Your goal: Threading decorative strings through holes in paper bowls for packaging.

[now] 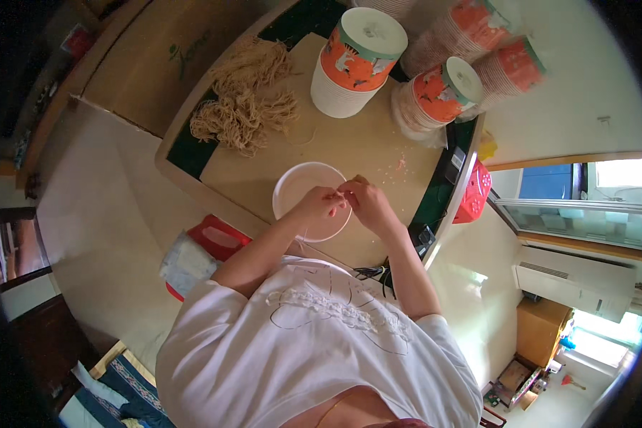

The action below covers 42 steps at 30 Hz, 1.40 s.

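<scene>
My left hand and my right hand meet above a round white basin on the tabletop. The fingertips of both are pinched together, close to each other, at the basin's right side. Whatever they hold is too small to make out. A thin pale strand seems to hang below my left wrist. Beyond the basin, to the left, lie loose bundles of tan string, with a single strand straying off them. A tall stack of orange-and-white paper tubs stands past the basin, upside down.
More stacked tubs stand at the far right. White crumbs are scattered right of the basin. Black cables lie near the table's front edge. A red stool with a pale cloth is at left, a red plastic basket beyond the right edge.
</scene>
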{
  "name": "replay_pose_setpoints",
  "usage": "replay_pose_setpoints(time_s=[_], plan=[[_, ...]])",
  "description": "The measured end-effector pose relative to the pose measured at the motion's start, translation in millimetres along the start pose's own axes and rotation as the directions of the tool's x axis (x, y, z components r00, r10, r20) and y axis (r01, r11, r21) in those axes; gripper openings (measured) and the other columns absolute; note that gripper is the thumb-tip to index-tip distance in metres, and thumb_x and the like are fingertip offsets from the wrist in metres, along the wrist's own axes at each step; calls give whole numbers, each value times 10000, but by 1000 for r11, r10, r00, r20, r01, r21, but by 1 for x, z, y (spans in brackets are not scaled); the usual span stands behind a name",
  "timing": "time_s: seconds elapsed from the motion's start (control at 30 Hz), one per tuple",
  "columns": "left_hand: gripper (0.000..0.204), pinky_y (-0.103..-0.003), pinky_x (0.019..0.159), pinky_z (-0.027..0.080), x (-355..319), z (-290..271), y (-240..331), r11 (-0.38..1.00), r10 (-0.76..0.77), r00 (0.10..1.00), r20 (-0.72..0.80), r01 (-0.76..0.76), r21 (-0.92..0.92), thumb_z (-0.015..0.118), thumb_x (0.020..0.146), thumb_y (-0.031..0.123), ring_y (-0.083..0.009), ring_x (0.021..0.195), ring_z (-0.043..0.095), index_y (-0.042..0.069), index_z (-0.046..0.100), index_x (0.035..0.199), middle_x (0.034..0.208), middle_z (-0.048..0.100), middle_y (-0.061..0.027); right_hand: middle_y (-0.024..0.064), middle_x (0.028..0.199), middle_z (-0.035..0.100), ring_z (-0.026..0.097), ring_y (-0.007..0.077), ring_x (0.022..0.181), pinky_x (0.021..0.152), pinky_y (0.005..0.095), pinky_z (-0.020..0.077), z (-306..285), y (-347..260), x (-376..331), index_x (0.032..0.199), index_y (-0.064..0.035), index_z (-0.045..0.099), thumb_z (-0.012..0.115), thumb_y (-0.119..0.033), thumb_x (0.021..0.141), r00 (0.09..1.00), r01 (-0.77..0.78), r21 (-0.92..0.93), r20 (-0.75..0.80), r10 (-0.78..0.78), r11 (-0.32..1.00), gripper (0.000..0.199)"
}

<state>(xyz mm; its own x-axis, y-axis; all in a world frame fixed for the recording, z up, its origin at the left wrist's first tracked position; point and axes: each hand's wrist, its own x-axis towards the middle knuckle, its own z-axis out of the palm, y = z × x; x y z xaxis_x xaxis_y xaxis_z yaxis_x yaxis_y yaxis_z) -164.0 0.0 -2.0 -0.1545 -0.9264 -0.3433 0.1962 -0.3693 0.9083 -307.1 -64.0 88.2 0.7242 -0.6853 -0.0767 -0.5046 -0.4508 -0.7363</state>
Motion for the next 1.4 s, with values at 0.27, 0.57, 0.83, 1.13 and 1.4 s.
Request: replay_pose_setpoints(time_s=[0.27,0.57,0.83,1.13,1.4], plan=[[169,-259,533,401,-8,-10,-9,942,40,993,-110,-1,336,571,867,165,-86,563,502,42,623,764,595,548,-3,144,847,569,587,338,814,694,405,479,11,19,12,819,-47,598,576,-35,786,986,33,-77,168,-20,996,42],[188,-393,666,492,-19,3,-20,756,229,971,-72,-131,642,539,812,210,-296,725,625,82,671,848,786,652,-129,118,785,575,582,229,690,638,307,476,26,27,15,855,-27,586,590,-34,789,996,56,142,-71,-46,988,66],[128,-413,625,468,-32,26,-5,788,388,922,-6,-328,522,541,830,159,-311,690,613,71,627,866,751,622,-148,161,734,618,610,329,668,589,373,482,17,18,10,803,-43,598,571,-83,793,994,-104,38,41,103,994,49],[40,-360,547,457,-53,15,24,744,576,804,-150,-439,504,582,814,94,-251,595,560,96,592,776,655,528,-115,172,721,605,608,330,676,591,379,474,16,19,7,813,-37,606,592,-86,771,988,-116,64,114,108,991,66],[84,-349,506,494,-38,3,9,133,541,836,98,-199,971,610,773,170,-197,608,604,181,663,837,692,577,-12,143,794,597,603,281,732,648,361,476,19,25,8,827,-36,629,611,-85,768,995,-20,17,102,18,1000,79]])
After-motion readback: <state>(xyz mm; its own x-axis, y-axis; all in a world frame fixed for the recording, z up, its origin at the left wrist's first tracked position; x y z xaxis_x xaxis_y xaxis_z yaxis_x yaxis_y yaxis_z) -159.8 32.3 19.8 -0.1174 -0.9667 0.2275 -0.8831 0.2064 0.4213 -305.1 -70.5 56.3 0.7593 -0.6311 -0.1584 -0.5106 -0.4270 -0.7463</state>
